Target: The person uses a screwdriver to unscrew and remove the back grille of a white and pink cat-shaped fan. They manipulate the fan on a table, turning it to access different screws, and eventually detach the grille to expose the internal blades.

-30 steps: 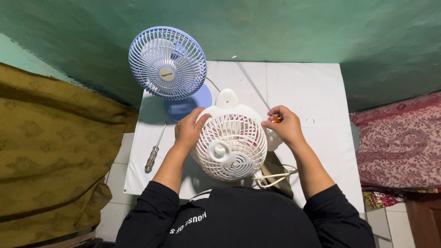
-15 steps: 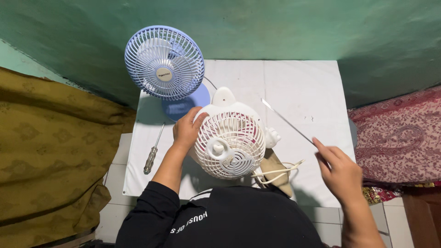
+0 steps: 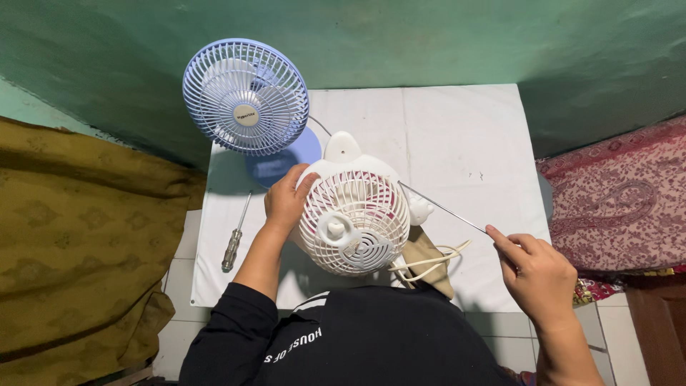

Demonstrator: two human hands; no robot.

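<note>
The left hand [image 3: 287,200] reaches forward from a bent elbow, its fingers spread and curled against the left rim of the white desk fan [image 3: 352,220], thumb on the grille — it grips the fan. The fan lies on the white worktop [image 3: 464,136] just before the person's chest, grille facing up at the camera, its base lobe pointing away toward the wall. The right hand [image 3: 537,270] sits out to the right, well apart from the fan, fingers pinched narrow on the near end of a thin metal rod [image 3: 443,207]. The rod's long axis runs diagonally, from the fingers up-left to the fan's right edge. A blue fan [image 3: 246,96] stands upright behind; a screwdriver [image 3: 234,236] lies left of the forearm.
</note>
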